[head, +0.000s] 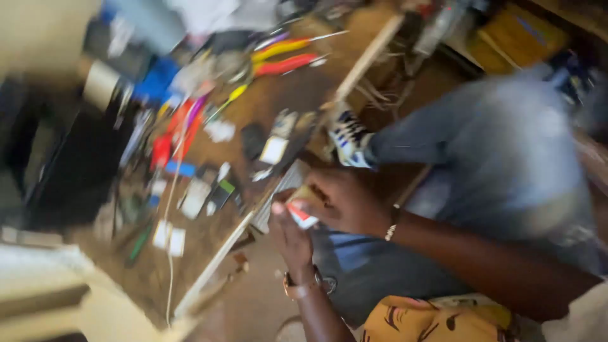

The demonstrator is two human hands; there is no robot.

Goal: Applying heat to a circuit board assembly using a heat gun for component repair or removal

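The whole view is smeared with motion, so fine detail is hard to read. Low and just right of centre in the frame, both hands meet over a small white and red object [301,216]. The right hand [339,202] comes in from the right with a thin bracelet [392,223] at the wrist, its fingers curled closed around the upper part of that object. The left hand [288,237] rises from the bottom edge with a wristwatch [304,285] on it, and its fingers press against the object's lower side; how tightly it grips I cannot tell through the blur. The object sits between the two hands, above the person's lap in grey-blue trousers [500,158], just off the edge of the tabletop [253,114].

That brown tabletop runs diagonally through the middle of the frame, crowded with tools. Near the top centre lie pliers with yellow and red handles [285,56]. Towards the left are red-handled tools [174,133] and a blue item [155,79]. A thin white cable [170,253] trails down to the lower left. Small white cards [168,237] lie near it. A patterned yellow cloth [430,320] shows at the bottom edge.
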